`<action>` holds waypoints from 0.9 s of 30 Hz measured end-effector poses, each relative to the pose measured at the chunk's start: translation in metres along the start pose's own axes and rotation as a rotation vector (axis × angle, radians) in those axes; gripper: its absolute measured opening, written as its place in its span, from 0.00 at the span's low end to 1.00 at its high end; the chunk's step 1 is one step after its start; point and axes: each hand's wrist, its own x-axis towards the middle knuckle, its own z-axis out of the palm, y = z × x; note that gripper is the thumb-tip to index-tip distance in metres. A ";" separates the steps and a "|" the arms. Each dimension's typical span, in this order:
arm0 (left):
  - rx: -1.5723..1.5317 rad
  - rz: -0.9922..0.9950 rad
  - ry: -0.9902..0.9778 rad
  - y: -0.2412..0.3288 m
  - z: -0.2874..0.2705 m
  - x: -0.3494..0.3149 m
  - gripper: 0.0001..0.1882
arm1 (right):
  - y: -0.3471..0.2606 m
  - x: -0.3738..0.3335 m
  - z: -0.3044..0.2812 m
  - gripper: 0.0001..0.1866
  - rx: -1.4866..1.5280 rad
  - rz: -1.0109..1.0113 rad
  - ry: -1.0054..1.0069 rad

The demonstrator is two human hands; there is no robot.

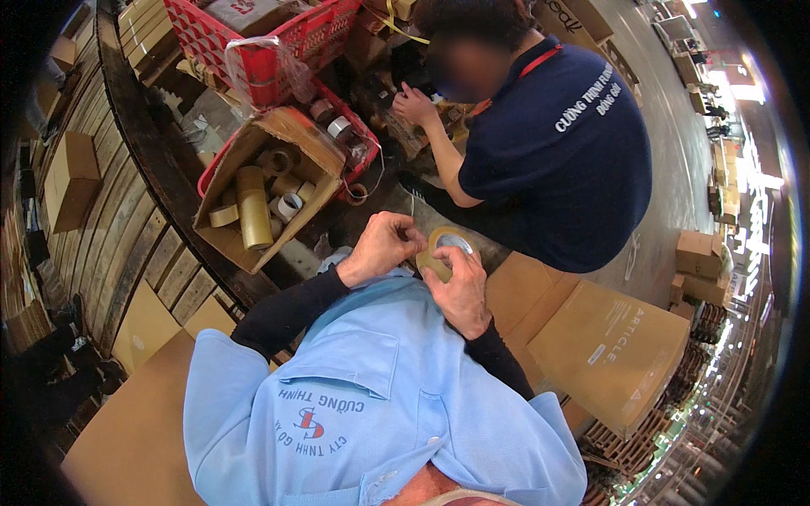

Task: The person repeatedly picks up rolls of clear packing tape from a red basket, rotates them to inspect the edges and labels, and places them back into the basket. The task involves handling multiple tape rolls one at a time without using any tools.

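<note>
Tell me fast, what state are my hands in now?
Left hand: closed, fingertips pinched beside the tape roll; can't tell what's between.
Right hand: closed, holding the tape roll.

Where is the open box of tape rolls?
The open box is left of centre in the head view, between the left hand and the upper red basket.

The right fingers (pixel 456 257) partly hide the yellowish tape roll (pixel 429 262).

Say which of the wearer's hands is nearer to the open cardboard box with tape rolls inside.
Left. The left hand is to the right of the box; the right hand, holding a tape roll, is farther right.
</note>
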 end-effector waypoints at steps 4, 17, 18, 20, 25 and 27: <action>-0.058 -0.024 -0.032 0.000 0.006 0.002 0.04 | 0.002 -0.002 -0.007 0.16 -0.015 -0.026 -0.010; 0.093 0.172 0.054 0.005 0.012 -0.003 0.04 | -0.001 0.007 -0.005 0.14 0.036 -0.074 0.083; 0.124 0.217 0.095 0.005 0.013 -0.005 0.05 | -0.002 0.009 -0.004 0.13 0.038 -0.101 0.121; 0.195 0.326 0.192 0.007 0.011 -0.003 0.06 | -0.004 0.010 -0.003 0.14 0.059 -0.098 0.147; 0.175 0.325 0.264 0.019 0.004 0.003 0.07 | -0.008 0.019 -0.003 0.15 0.073 -0.149 0.198; 0.199 0.350 0.280 0.027 0.000 0.001 0.07 | -0.009 0.021 -0.004 0.15 0.087 -0.166 0.223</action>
